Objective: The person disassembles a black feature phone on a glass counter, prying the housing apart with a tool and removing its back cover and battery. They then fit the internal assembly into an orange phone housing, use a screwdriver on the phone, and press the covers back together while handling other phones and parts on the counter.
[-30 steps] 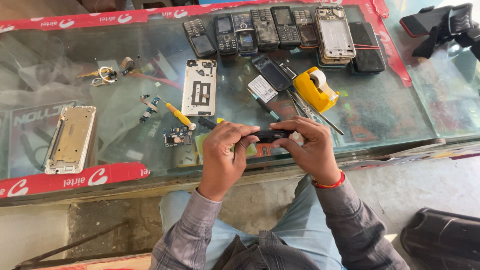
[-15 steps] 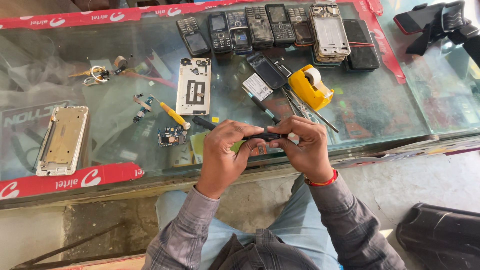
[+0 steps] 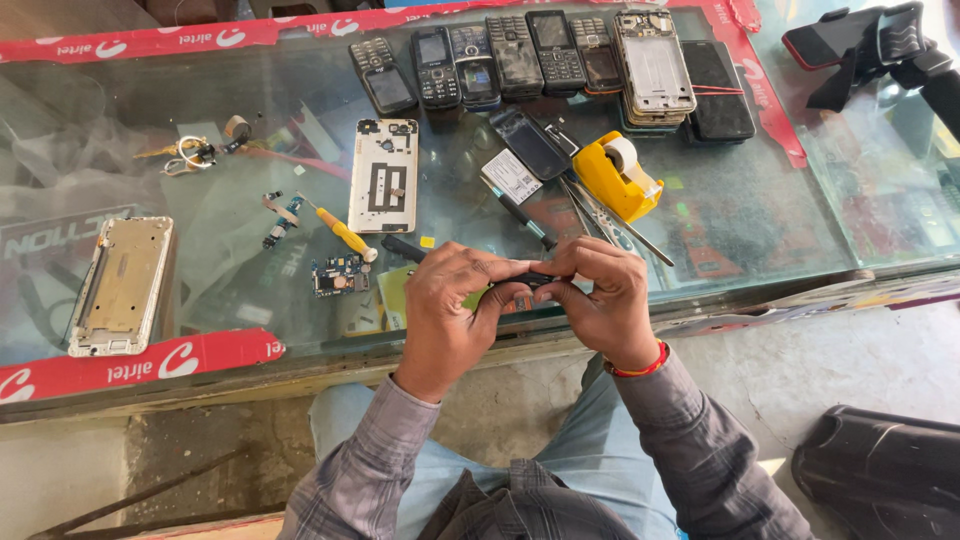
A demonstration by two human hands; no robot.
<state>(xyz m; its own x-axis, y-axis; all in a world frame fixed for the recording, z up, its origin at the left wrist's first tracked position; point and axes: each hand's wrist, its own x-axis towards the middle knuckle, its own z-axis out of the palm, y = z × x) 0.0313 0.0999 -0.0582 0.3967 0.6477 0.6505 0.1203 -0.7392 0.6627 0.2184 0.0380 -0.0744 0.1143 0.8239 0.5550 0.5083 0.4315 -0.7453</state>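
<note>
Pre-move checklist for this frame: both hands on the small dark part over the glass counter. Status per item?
1. Left hand gripping the small dark part: ok, fingers curl over its left end.
2. Right hand on the part: ok, fingertips pinch its right end.
3. What kind of part it is: cannot tell, mostly hidden by fingers.
4. Yellow-handled screwdriver within view: ok, lying on the glass counter left of the hands, untouched.
5. Small circuit board apart from the hands: ok, flat on the glass beside the left hand.
6. Yellow tape dispenser out of the way: ok, behind the hands.
</note>
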